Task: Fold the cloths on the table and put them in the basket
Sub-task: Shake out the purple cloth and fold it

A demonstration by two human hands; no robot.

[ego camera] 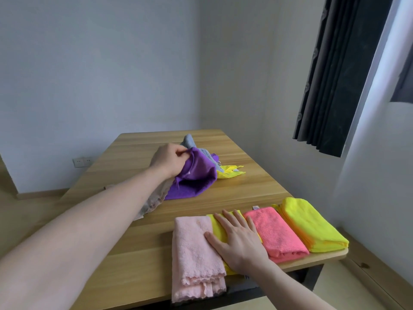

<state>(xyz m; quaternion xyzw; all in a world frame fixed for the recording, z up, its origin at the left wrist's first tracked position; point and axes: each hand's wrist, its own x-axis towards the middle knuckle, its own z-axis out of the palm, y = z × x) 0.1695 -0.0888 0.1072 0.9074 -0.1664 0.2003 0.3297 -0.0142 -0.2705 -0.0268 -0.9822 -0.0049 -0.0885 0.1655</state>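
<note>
table (138, 242): wooden top; holds loose cloths at the far middle and a row of folded ones along the near right edge.
folded row: 4 cloths side by side, from left: pink cloth (194, 249), yellow cloth (218, 229) mostly under the right hand, coral cloth (274, 231), big yellow cloth (310, 224).
loose pile: purple cloth (196, 177) in front, blue cloth (190, 140) behind it, a small yellow one (230, 172) to its right, a beige cloth (154, 200) under the left forearm.
basket: not in view; cannot tell where it stands.
left hand (169, 161): reached out to the pile, fingers and thumb curled in a pinch on the upper edge of the purple cloth, which is lifted and hangs bunched from the pinch.
right hand (237, 240): laid flat, fingers straight and spread, pressing the folded yellow cloth; thumb touching the pink cloth.
step in hand: judged to be drawing the purple cloth out for folding, with 4 done and about 4 left.
doing it well: lift it clear of the blue cloth so that one is not dragged along; bring it to the bare wood in front of the row; find 2 corners before laying it flat; keep the right palm down until the row is steady.
</note>
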